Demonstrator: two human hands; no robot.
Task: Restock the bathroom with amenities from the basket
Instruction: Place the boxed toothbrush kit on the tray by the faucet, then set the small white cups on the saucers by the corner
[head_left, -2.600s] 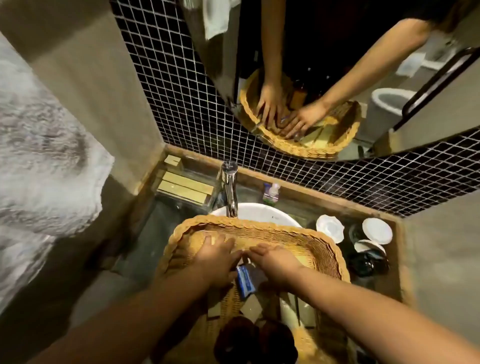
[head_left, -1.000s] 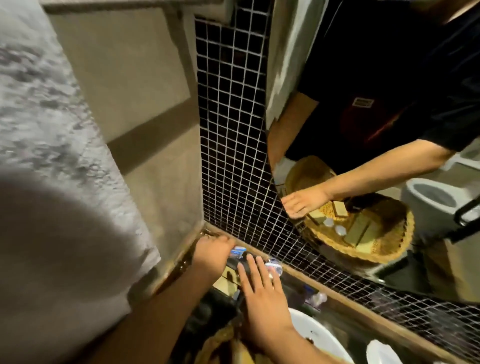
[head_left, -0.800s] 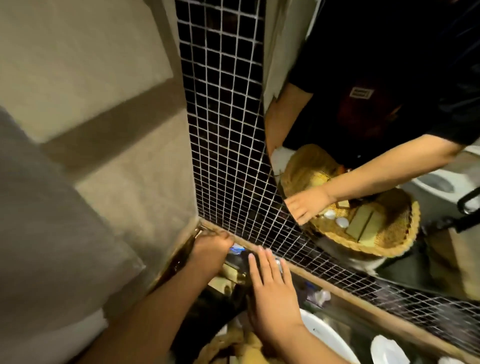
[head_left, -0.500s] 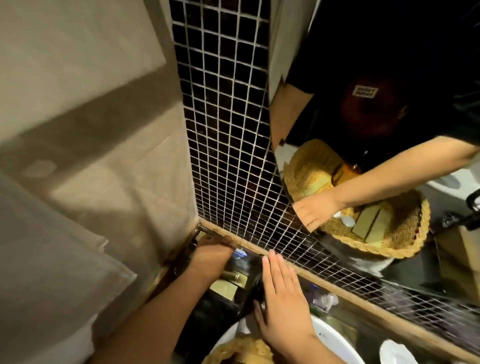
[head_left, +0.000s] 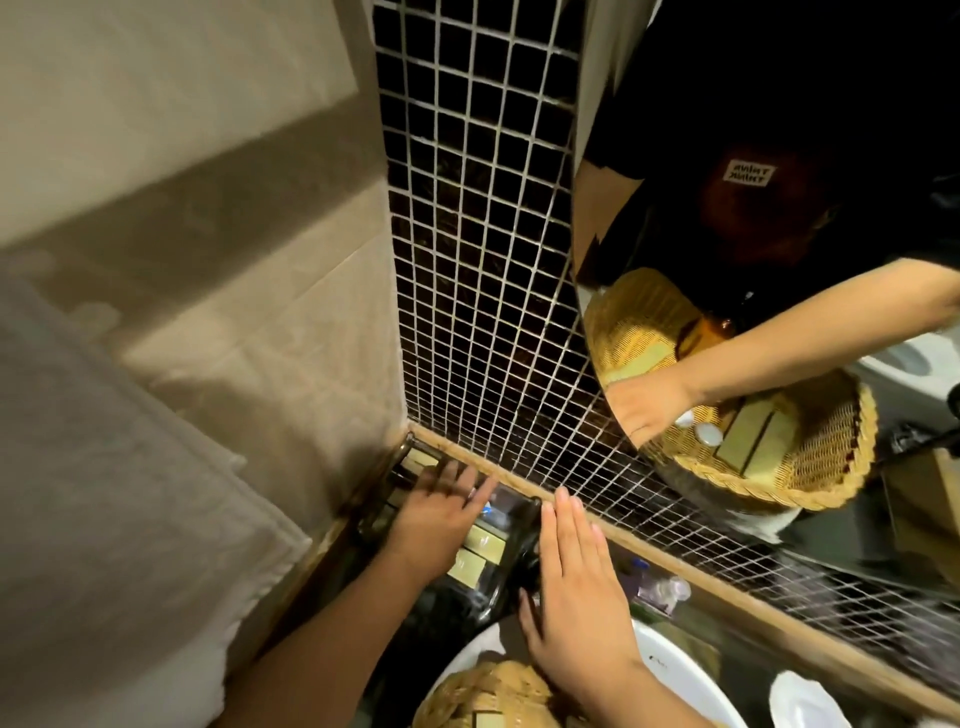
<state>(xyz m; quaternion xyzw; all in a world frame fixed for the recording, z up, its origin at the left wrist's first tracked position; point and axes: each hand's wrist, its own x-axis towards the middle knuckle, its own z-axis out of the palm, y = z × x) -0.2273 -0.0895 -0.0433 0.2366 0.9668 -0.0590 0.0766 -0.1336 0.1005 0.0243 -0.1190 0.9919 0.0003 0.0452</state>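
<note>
A dark glass tray (head_left: 506, 569) sits in the counter's back left corner, holding pale yellow amenity boxes (head_left: 480, 543) and a small blue-and-white packet (head_left: 491, 508). My left hand (head_left: 436, 514) lies flat inside the tray, fingers spread over the items; I cannot tell whether it pinches anything. My right hand (head_left: 576, 587) is flat with fingers together, pressed against the tray's right edge. The woven basket (head_left: 483, 693) rests on the white basin (head_left: 670, 670) at the bottom, only its rim showing, with a yellow box inside.
Dark mosaic tiles (head_left: 467, 260) and a wooden ledge (head_left: 727, 582) run behind the counter. A round mirror (head_left: 779, 260) reflects the basket and an arm. A white towel (head_left: 104, 493) hangs at left. A small bottle (head_left: 662, 590) stands by the ledge; a white dish (head_left: 805, 701) sits lower right.
Both hands left the basket and reached to the corner tray. Over the last second my left hand spread flat inside the tray and my right hand settled against its right edge.
</note>
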